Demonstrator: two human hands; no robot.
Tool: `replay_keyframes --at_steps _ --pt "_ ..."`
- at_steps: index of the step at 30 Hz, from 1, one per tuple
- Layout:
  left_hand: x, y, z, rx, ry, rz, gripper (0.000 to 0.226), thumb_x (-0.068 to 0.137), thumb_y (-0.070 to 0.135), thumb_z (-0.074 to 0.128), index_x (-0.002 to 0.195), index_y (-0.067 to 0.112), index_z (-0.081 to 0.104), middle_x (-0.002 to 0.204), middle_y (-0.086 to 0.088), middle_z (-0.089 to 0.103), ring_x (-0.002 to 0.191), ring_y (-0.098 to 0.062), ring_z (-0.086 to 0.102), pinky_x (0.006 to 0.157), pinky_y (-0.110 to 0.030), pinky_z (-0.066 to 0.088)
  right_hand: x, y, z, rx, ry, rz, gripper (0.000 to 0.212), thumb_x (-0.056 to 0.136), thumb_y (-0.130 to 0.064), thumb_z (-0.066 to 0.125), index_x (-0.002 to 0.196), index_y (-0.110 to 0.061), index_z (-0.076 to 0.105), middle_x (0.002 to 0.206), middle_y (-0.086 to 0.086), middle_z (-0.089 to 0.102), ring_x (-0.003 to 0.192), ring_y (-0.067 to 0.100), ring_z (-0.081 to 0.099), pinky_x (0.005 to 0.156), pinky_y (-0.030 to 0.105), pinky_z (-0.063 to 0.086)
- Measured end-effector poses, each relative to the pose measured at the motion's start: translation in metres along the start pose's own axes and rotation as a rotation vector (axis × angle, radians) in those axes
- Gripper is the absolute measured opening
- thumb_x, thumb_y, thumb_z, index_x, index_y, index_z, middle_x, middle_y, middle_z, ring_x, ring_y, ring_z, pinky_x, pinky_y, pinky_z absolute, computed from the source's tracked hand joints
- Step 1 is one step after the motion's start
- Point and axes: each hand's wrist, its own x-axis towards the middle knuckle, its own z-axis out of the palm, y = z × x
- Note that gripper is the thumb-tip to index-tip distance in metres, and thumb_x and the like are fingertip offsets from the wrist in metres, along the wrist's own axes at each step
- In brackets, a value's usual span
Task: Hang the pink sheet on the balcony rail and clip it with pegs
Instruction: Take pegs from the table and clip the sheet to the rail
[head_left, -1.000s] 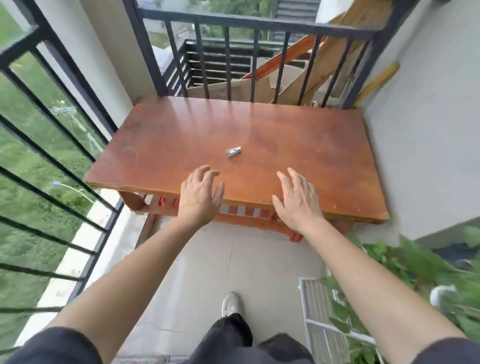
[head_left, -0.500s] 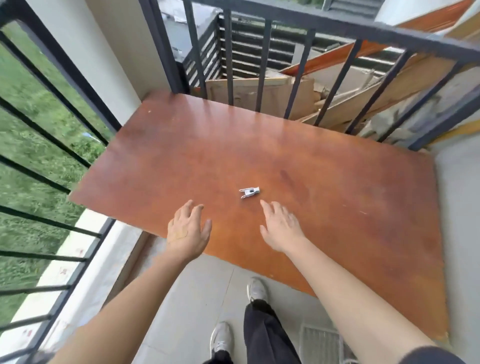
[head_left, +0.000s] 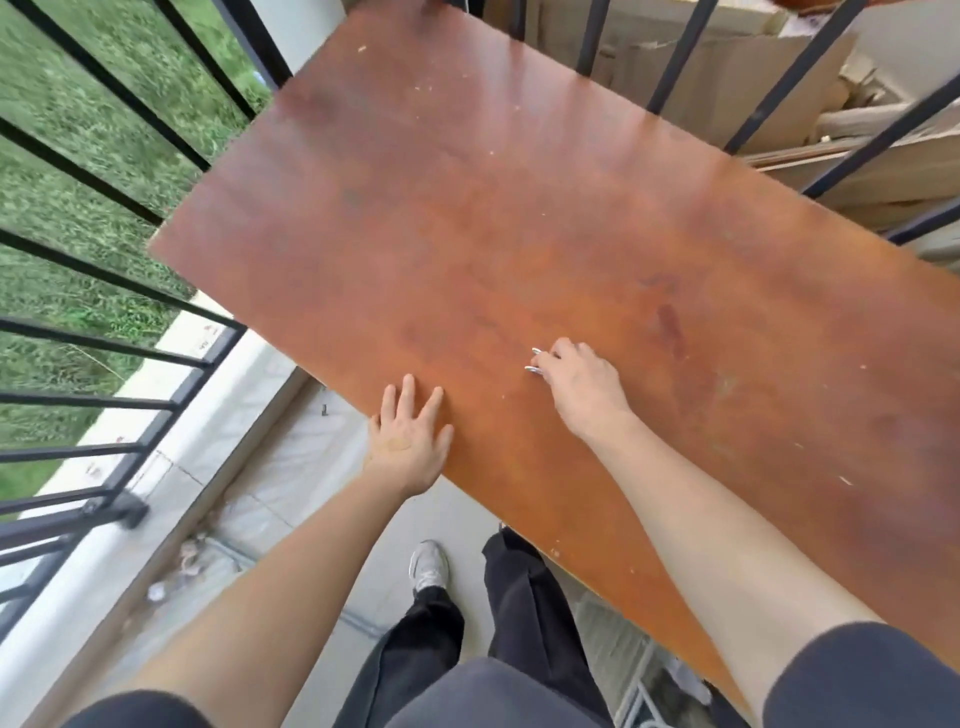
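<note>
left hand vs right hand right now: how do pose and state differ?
The left hand lies flat, fingers straight and spread; the right hand has its fingers curled. The left hand holds nothing; the right hand pinches the metal peg. The left hand sits at the near edge of the table; the right hand is farther in over the top. Both are bare, palm down, at the same table.

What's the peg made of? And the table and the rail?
Peg: looks like metal, silvery and shiny, glinting in the right hand. Table: seems wood or wood veneer, reddish-brown, smooth with a dull sheen and small scuffs. Rail: likely metal painted black, with thin straight bars.
</note>
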Motion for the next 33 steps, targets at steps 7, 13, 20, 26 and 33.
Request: replay_keyframes --at_steps 7,13,20,26,33 --pt "-0.042 -0.026 -0.071 -0.125 0.234 -0.122 0.057 0.102 0.048 0.028 0.155 0.029 0.019 0.165 -0.005 0.0 0.151 -0.029 -0.004 0.119 -0.055 0.008 -0.015 -0.057 -0.074 0.256 0.103 -0.071 0.043 0.093 -0.026 0.056 0.136 -0.021 0.053 0.114 0.009 0.061 0.103 0.036 0.062 0.082 0.041 0.05" --pt "-0.125 -0.091 -0.119 -0.237 0.583 -0.309 0.055 0.101 0.045 0.031 0.151 0.022 0.033 0.162 -0.011 0.017 0.149 -0.032 0.014 0.118 -0.05 0.017 -0.007 -0.179 -0.125 0.23 0.093 -0.418 0.033 0.089 -0.028 0.058 0.121 -0.02 0.064 0.107 0.008 0.063 0.102 0.035 0.063 0.079 0.041 0.052" --pt "-0.319 -0.246 -0.071 -0.324 0.782 -0.675 0.059 0.093 0.046 0.029 0.129 0.012 0.062 0.147 -0.016 0.046 0.133 -0.039 0.046 0.105 -0.054 0.039 -0.094 -0.39 -0.136 0.086 -0.047 -0.95 0.033 0.082 -0.031 0.064 0.111 -0.015 0.062 0.108 0.007 0.062 0.103 0.031 0.06 0.086 0.036 0.046" --pt "-0.49 -0.328 0.011 -0.54 0.923 -1.071 0.059 0.093 0.046 0.028 0.131 0.013 0.06 0.152 -0.013 0.041 0.134 -0.036 0.043 0.11 -0.045 0.034 -0.244 -0.542 -0.093 -0.09 -0.199 -1.348 0.058 0.075 -0.041 0.065 0.129 -0.022 0.057 0.114 0.002 0.068 0.109 0.025 0.062 0.088 0.031 0.049" --pt "-0.697 -0.395 0.159 -0.519 0.849 -1.451 0.061 0.095 0.047 0.019 0.14 0.018 0.048 0.154 -0.01 0.034 0.139 -0.031 0.035 0.11 -0.049 0.035 -0.458 -0.691 0.001 -0.264 -0.194 -1.725 0.038 0.077 -0.041 0.065 0.112 -0.027 0.063 0.109 0.002 0.069 0.103 0.03 0.064 0.078 0.032 0.049"
